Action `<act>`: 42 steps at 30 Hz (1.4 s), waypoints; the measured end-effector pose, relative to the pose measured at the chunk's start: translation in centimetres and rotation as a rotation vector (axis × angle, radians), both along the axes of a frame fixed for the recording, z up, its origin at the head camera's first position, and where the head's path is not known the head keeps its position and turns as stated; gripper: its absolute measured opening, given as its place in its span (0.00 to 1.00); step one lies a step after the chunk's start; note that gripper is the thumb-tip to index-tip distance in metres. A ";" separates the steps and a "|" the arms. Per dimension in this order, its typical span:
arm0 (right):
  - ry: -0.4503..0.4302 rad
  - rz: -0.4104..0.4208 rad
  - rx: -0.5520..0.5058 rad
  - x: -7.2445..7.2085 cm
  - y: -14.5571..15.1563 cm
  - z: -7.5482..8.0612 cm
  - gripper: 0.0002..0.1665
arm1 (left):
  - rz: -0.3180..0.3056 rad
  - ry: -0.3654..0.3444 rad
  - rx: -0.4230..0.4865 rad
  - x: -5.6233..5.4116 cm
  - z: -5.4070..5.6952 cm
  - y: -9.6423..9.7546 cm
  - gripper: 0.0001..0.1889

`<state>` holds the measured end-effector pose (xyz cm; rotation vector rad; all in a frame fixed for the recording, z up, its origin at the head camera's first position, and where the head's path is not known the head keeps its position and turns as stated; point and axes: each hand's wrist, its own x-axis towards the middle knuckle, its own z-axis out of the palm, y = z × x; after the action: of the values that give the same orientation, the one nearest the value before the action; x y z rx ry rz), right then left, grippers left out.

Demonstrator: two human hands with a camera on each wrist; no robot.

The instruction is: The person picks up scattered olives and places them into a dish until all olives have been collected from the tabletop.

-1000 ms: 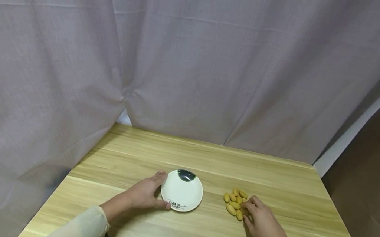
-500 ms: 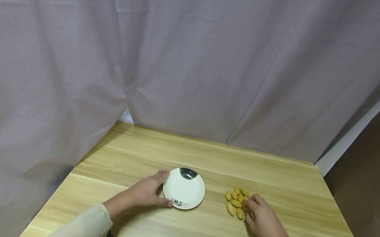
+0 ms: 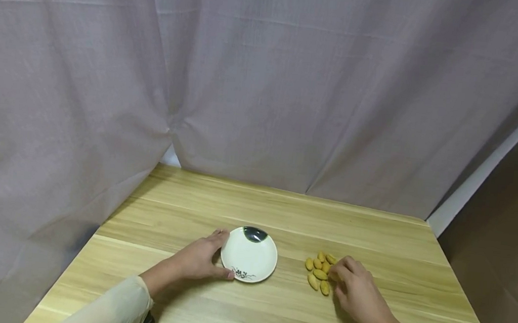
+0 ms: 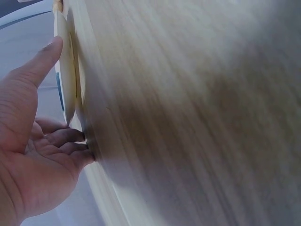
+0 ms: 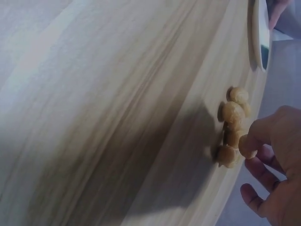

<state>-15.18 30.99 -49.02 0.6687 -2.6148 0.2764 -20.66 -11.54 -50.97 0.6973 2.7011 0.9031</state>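
My left hand point(image 3: 201, 258) holds a small round white plate point(image 3: 251, 254) by its left side, thumb on the front rim and fingers at the back-left edge. The plate has a dark green patch at the far rim and a painted sprig near the front. In the left wrist view the plate point(image 4: 69, 70) shows edge-on beside the thumb. My right hand point(image 3: 358, 291) is at the right side of a cluster of small yellow oval fruits point(image 3: 320, 275). In the right wrist view, one small yellow fruit point(image 5: 247, 147) is pinched between thumb and fingers, just above the others.
A wood-grain table point(image 3: 211, 310) carries everything. Grey cloth point(image 3: 263, 101) hangs behind its far edge and along the left. A brown panel point(image 3: 504, 241) stands on the right.
My right hand has lifted slightly from the cluster with a yellow oval fruit in its fingers. The left hand and plate have stayed nearly still; the view shifts a little.
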 end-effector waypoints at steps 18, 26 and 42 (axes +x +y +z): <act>0.063 0.108 -0.067 -1.6 -3.2 1.5 0.28 | -0.006 0.009 -0.020 -0.7 0.1 0.1 0.65; 0.037 0.140 -0.091 -2.2 -5.0 1.8 0.23 | -0.002 0.007 -0.017 -0.5 0.3 0.1 0.65; 0.035 0.199 -0.120 -2.5 -8.1 1.2 0.22 | 0.006 -0.014 -0.033 -0.2 -0.3 -0.1 0.65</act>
<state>-17.64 22.92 -47.87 0.8847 -2.4774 0.4726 -20.84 -11.60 -51.25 0.6743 2.7009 0.8597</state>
